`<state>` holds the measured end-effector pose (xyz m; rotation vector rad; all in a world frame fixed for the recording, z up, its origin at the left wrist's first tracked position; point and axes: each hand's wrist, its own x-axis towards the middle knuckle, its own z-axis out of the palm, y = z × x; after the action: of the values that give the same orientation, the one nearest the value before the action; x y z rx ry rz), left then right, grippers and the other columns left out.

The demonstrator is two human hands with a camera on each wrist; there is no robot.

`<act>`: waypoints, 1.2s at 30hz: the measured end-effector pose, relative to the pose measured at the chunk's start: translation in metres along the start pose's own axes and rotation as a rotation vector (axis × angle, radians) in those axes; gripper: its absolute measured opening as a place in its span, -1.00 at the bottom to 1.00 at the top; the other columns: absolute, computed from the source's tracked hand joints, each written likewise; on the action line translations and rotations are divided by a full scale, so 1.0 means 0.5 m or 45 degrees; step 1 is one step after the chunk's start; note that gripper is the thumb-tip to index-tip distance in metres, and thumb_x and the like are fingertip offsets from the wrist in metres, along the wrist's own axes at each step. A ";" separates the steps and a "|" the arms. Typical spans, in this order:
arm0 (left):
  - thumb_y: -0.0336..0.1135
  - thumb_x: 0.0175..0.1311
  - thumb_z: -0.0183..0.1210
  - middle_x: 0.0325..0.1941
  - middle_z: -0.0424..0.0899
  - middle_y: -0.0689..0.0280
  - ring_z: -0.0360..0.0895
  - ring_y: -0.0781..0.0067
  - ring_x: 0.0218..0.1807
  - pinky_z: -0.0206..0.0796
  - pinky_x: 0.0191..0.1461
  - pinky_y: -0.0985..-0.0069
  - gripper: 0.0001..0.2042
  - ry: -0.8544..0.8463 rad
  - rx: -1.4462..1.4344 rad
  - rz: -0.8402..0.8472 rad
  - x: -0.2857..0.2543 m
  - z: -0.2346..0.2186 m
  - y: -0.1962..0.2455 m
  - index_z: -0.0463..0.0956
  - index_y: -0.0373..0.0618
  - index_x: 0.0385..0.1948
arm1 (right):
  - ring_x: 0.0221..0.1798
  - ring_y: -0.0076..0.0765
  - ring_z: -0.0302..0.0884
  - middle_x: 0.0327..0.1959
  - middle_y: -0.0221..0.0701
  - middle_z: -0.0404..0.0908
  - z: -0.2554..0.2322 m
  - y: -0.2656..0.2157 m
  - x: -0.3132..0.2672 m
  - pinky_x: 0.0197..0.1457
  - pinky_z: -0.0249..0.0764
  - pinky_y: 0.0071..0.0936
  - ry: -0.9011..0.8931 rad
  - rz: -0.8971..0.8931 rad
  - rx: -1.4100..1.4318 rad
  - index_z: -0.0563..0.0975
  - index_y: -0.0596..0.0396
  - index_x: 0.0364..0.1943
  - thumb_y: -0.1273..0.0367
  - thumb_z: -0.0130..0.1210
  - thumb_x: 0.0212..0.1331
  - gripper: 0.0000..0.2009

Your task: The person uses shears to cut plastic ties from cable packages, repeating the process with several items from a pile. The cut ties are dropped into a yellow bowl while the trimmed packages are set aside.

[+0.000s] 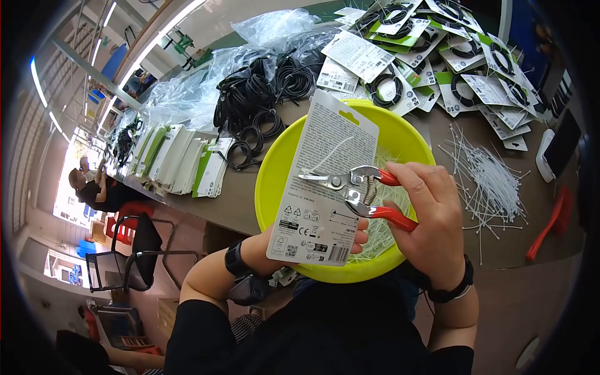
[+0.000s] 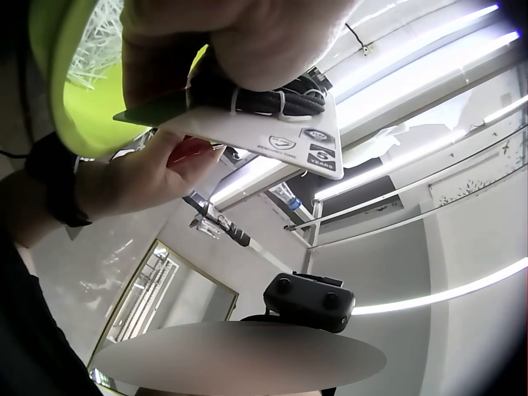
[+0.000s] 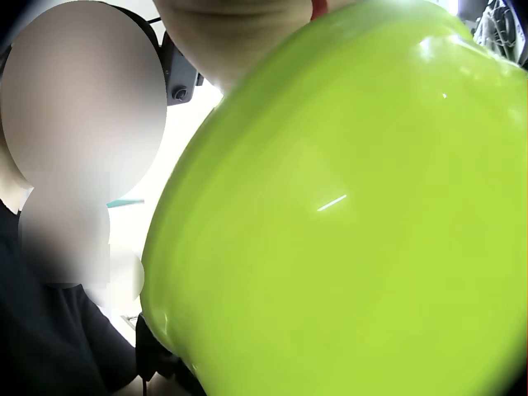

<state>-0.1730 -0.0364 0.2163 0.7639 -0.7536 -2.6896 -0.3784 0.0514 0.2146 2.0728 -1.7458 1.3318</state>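
My left hand [image 2: 264,41] holds a printed cardboard card [image 1: 322,206] upright, its back side facing the head camera. A coiled black cable [image 2: 280,102] lies against the card's other side, bound with white ties, in the left wrist view. A thin white tie tail [image 1: 337,152] sticks out across the card's back. My right hand [image 1: 435,215] grips red-handled pruning shears [image 1: 336,181], blades pointing left over the card, tips close to the tail's lower end. Below the card sits a yellow-green basin [image 1: 275,169] with many cut white tie pieces [image 1: 390,231] inside.
White zip ties [image 1: 490,184] lie loose to the right, by a red-handled tool [image 1: 550,228] and a phone [image 1: 560,147]. Carded cables [image 1: 462,87] pile up at back right. Black cable coils [image 1: 253,94], stacked cards [image 1: 169,159] and plastic bags [image 1: 206,87] lie to the left.
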 end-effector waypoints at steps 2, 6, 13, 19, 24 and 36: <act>0.22 0.32 -0.30 0.15 0.37 -0.05 0.45 0.04 0.08 0.35 0.14 0.17 -0.29 0.001 0.014 -0.009 0.000 -0.001 0.000 0.06 -0.24 0.28 | -0.17 -0.12 0.44 -0.20 -0.27 0.51 0.003 0.000 -0.002 -0.09 0.38 -0.32 -0.025 0.006 0.010 0.49 0.12 -0.05 0.54 0.21 -0.21 -0.53; 0.18 0.33 -0.25 0.12 0.39 -0.01 0.46 0.08 0.07 0.37 0.12 0.22 -0.32 -0.038 0.097 0.033 -0.002 -0.003 0.000 0.10 -0.27 0.25 | -0.20 -0.14 0.47 -0.21 -0.25 0.53 0.010 0.002 -0.008 -0.11 0.40 -0.37 -0.113 0.088 0.129 0.50 0.14 -0.07 0.54 0.20 -0.17 -0.57; -0.15 0.38 -0.12 0.04 0.46 0.09 0.48 0.31 0.06 0.37 0.16 0.34 -0.54 -0.510 -0.107 0.424 0.008 -0.077 0.045 0.14 -0.20 0.22 | -0.16 -0.18 0.51 -0.15 -0.23 0.54 -0.027 0.016 -0.011 -0.11 0.43 -0.39 0.008 0.349 0.380 0.49 0.15 -0.06 0.55 0.17 -0.12 -0.59; -0.40 0.36 -0.08 0.03 0.45 0.21 0.48 0.44 0.01 0.40 0.07 0.51 -0.66 0.305 0.547 1.088 -0.019 -0.012 0.056 0.18 -0.23 0.14 | -0.21 -0.12 0.46 -0.20 -0.25 0.52 -0.045 0.014 -0.028 -0.14 0.41 -0.33 0.080 0.214 0.076 0.49 0.12 -0.06 0.50 0.26 -0.22 -0.52; -0.47 0.35 -0.10 0.02 0.45 0.22 0.47 0.49 -0.01 0.39 0.05 0.51 -0.70 0.323 0.745 1.195 -0.008 -0.014 0.045 0.20 -0.23 0.10 | -0.16 -0.14 0.45 -0.18 -0.25 0.50 -0.035 0.005 -0.032 -0.07 0.37 -0.30 -0.100 0.079 -0.176 0.47 0.14 -0.03 0.52 0.23 -0.21 -0.51; -0.50 0.34 -0.07 0.02 0.45 0.19 0.46 0.52 -0.06 0.36 -0.01 0.56 -0.69 0.586 1.910 1.477 -0.030 -0.014 0.004 0.18 -0.26 0.09 | -0.20 -0.17 0.43 -0.26 -0.30 0.49 -0.028 -0.026 -0.027 -0.15 0.34 -0.30 -0.133 -0.071 -0.462 0.49 0.13 -0.07 0.53 0.21 -0.20 -0.55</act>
<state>-0.1566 -0.0356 0.2189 0.7003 -2.1100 -0.6076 -0.3741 0.0737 0.2197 1.9956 -1.7944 0.8290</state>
